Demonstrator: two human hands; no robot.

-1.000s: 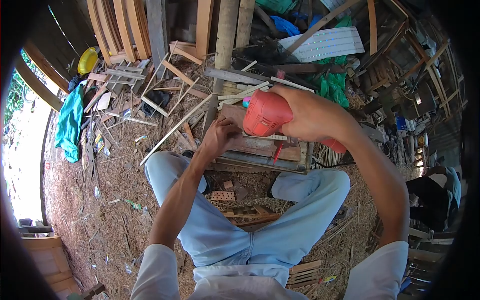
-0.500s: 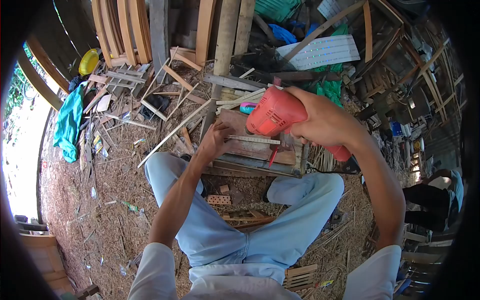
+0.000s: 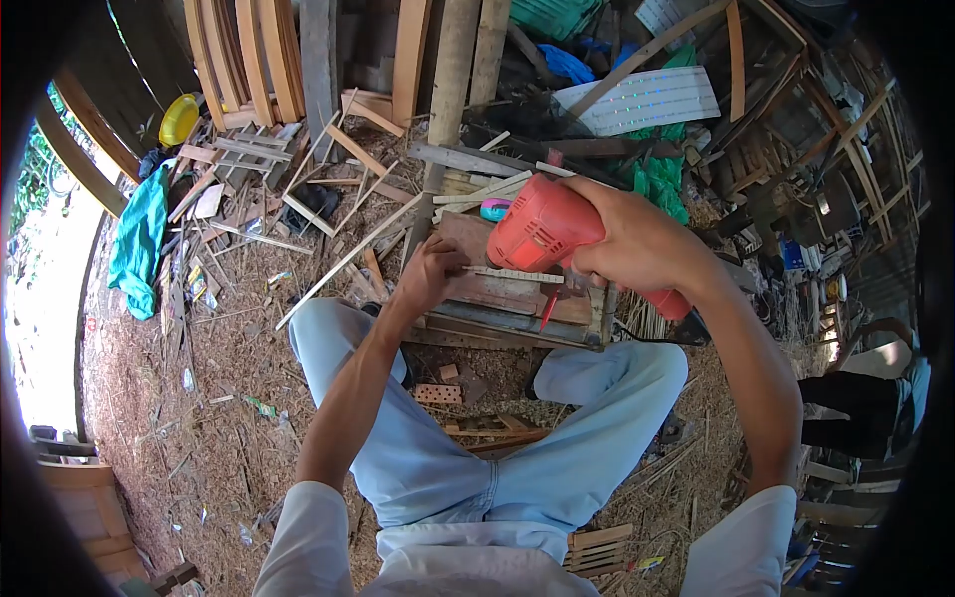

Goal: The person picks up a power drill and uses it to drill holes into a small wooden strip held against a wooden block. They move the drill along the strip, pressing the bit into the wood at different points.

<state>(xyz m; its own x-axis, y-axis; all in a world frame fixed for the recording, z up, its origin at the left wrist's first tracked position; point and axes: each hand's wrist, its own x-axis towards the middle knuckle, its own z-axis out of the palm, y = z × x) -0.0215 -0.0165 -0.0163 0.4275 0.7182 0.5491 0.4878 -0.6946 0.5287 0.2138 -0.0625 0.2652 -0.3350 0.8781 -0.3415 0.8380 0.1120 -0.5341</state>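
My right hand (image 3: 637, 231) is wrapped around the handle of a red power drill (image 3: 542, 221), whose front end points down over a thin, pale wooden strip (image 3: 517, 274). Evenly spaced marks run along that strip. At its left end, the closed fingers of my left hand (image 3: 430, 274) grip it against a reddish wooden board (image 3: 482, 292). The drill's body hides its tip. A thin red object (image 3: 549, 306) lies by the strip's right end. Beyond the drill sits a small turquoise and pink object (image 3: 494, 208).
The board rests on a low wooden bench (image 3: 468, 336) between my legs. A perforated brick (image 3: 438, 394) lies on the shaving-covered floor. Wood scraps (image 3: 343, 164) are scattered ahead left, beside a green cloth (image 3: 139, 244). A person in dark clothing (image 3: 851, 408) is at far right.
The drill has shifted slightly left over the strip. The strip's right end has moved a little to the right. My left hand keeps its grip.
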